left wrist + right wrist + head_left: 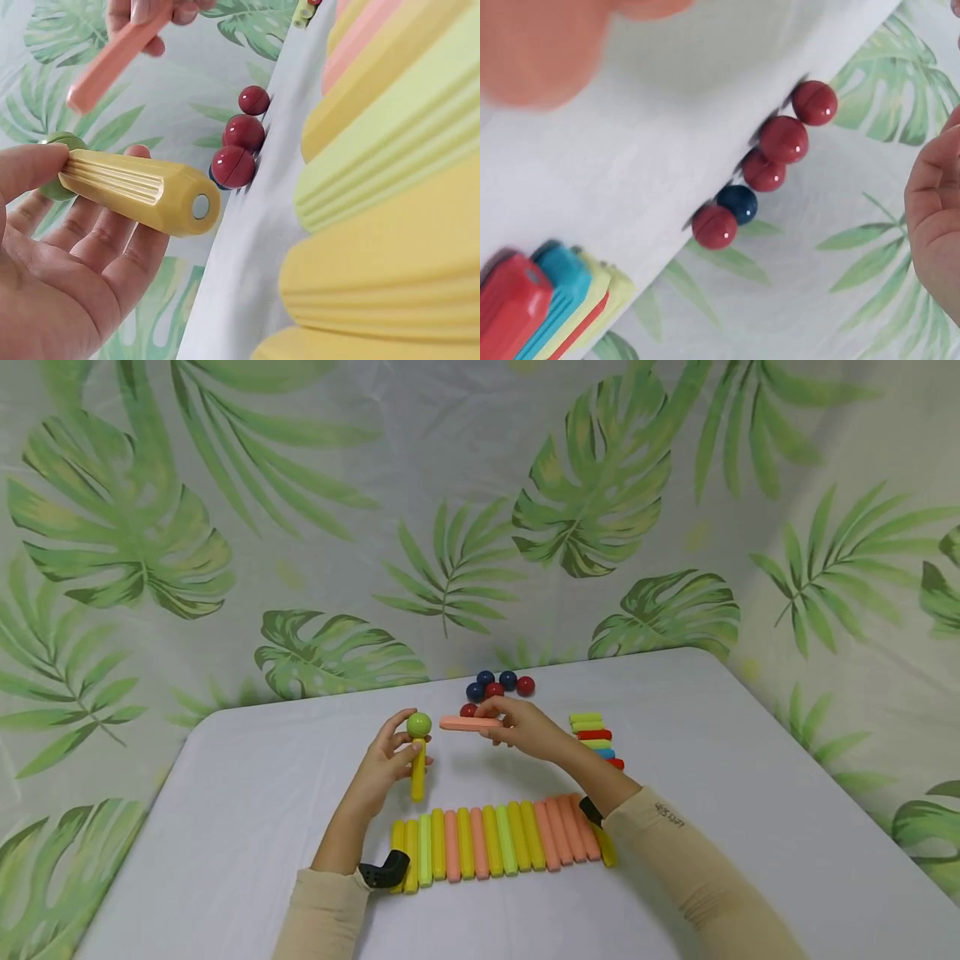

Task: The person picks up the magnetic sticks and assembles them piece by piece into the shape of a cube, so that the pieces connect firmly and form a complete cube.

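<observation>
My left hand (382, 768) holds a green ball (419, 725) with a yellow magnetic stick (418, 772) joined below it. In the left wrist view the thumb presses where stick and ball meet, and the stick's free end shows a round grey disc. Opposite, my right hand (528, 727) pinches a coral stick (468, 723) held roughly level. The coral stick's free end points toward the green ball, with a gap between them. Only part of the right hand (937, 210) enters the right wrist view, and its stick is out of sight there.
A long row of yellow, light green and coral sticks (482, 843) lies nearest me on the white table (225, 827). Red and dark blue balls (507, 680) cluster at the back. Short green, red and blue sticks (595, 735) are stacked at the right, partly behind the right arm.
</observation>
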Demonstrator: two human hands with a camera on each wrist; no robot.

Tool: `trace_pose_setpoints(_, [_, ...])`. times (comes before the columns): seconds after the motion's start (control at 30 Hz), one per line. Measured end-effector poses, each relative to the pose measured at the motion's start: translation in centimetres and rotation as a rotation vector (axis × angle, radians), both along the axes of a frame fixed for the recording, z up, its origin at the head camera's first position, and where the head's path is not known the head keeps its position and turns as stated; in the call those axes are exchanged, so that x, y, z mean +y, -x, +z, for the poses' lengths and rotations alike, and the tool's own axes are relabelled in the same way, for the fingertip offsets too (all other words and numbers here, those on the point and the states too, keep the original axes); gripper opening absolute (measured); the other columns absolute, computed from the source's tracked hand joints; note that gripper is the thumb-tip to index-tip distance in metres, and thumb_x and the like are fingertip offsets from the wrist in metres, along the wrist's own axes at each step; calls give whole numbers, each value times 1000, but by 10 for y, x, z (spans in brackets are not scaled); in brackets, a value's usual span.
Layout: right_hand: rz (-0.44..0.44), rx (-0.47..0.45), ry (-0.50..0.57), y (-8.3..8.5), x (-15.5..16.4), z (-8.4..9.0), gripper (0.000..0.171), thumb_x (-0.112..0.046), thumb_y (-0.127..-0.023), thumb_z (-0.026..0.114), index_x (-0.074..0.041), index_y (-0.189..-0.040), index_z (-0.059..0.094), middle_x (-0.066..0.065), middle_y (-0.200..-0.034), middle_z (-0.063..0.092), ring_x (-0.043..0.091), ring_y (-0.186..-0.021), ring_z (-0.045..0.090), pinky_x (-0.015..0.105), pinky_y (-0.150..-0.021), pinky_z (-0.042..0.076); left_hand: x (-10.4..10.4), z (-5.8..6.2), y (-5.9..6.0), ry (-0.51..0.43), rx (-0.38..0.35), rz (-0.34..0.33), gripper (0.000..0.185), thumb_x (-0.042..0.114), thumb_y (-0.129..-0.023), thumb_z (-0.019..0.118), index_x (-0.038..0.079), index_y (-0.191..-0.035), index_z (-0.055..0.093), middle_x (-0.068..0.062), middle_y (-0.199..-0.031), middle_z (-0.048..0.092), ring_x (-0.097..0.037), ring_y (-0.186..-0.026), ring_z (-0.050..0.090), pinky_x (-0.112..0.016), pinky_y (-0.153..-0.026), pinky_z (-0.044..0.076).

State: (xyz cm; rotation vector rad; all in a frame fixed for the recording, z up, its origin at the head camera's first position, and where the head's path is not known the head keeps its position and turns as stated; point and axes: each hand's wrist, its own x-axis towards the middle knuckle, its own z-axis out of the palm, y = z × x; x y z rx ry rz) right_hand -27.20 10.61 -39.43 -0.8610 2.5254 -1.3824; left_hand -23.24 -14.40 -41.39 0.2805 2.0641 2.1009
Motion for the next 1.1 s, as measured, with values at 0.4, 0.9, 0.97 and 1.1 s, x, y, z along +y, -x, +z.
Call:
trace_pose_setpoints(0.4, [29, 26, 46, 1, -19, -3, 21, -10, -84, 64, -7, -104, 59, 4, -89, 59, 35, -71, 56, 27, -57, 46, 9, -13, 8, -32, 21, 55, 45, 21, -91, 55, 16, -121, 23, -10, -86, 51, -23, -64, 53, -30, -66, 47])
trace_pose_setpoints(0.9, [51, -51, 161, 21, -14, -10, 37, -17, -84, 64, -3, -117, 53, 13, -109, 57, 26, -86, 55, 31, -71, 48, 3, -18, 16, -143, -8, 160, 34, 21, -87, 59, 4, -110, 42, -10, -83, 54, -13, -51, 40, -23, -51, 40])
trace_pose_setpoints(0.97, [-2, -47, 160, 27, -6, -11, 37, -17, -86, 62, -2, -118, 52, 15, -112, 55, 24, -92, 53, 34, -77, 47, 0, -18, 15, -178, -5, 181, 33, 20, -88, 58, 3, -110, 41, -10, -84, 54, -12, -51, 40, -23, -51, 39])
trace_pose_setpoints(1.1, [-109, -22, 54, 46, 6, -17, 35, -14, -88, 58, -3, -121, 52, 14, -117, 54, 27, -102, 49, 40, -88, 41, -3, -18, 14, -216, -3, 219, 28, 17, -89, 57, 5, -109, 41, -9, -84, 54, -11, -50, 41, -22, -50, 40])
